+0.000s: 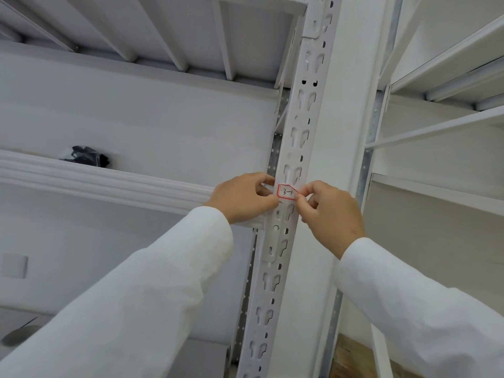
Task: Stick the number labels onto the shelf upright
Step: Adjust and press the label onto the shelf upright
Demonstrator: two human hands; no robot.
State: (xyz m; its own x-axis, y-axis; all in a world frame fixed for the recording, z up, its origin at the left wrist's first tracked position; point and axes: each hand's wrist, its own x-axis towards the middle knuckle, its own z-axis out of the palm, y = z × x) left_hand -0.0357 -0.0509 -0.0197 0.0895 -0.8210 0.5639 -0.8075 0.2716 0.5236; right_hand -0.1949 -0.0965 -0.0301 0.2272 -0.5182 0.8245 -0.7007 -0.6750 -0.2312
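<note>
Both grips pinch the label's (286, 192) side edges against the upright (296, 126).

White metal shelving fills the view — ribbed underside of an upper shelf (174, 36) overhead, a second rack (450, 77) at right. Pale wall (136, 118) behind, evenly lit. Small black bundle (87, 156) lies on the left shelf board (95, 178). Wood-toned floor (351, 358) shows low right — a grey wall plate (14, 266) far left.
</note>
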